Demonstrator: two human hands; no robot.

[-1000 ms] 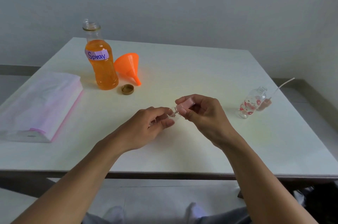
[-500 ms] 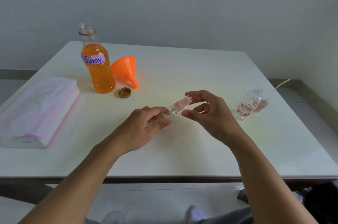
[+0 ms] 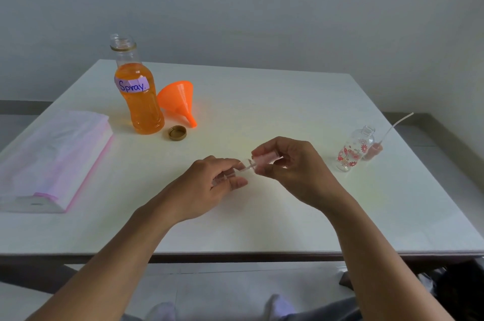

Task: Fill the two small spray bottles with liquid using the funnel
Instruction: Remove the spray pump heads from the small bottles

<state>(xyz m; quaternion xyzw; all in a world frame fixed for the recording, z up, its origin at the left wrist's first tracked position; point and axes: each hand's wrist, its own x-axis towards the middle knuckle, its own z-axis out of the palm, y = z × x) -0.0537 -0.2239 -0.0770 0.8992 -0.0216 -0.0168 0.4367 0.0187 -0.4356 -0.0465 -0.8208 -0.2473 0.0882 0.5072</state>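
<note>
- Right-hand fingers [image 3: 264,149] and thumb are pinched shut on the pink spray cap [image 3: 264,161] of a small clear spray bottle [image 3: 246,165], and the left-hand fingers [image 3: 227,163] are curled tight around the bottle's body, so most of the glass is hidden
- So the bottle sits between the left hand [image 3: 209,187] and right hand [image 3: 296,171], lying roughly sideways just above the middle of the white table [image 3: 262,216]; can't tell if the cap is still screwed on or loose
- Over at about 3 o'clock from the hands there's the second spray bottle [image 3: 353,150], clear with red flowers, open neck, tilted
- Its pink sprayer top [image 3: 377,149] with the long thin tube lies just beside it, further right
- At roughly 10 o'clock stands the big bottle [image 3: 138,92] of orange liquid labelled "Spray.", uncapped
- Orange funnel [image 3: 179,100] lies on its side, touching or almost touching that bottle's right side, spout pointing toward me
- Gold cap [image 3: 177,132] sits just in front of them
- Pinkish plastic bag [image 3: 49,158] is way out at 9 o'clock
</note>
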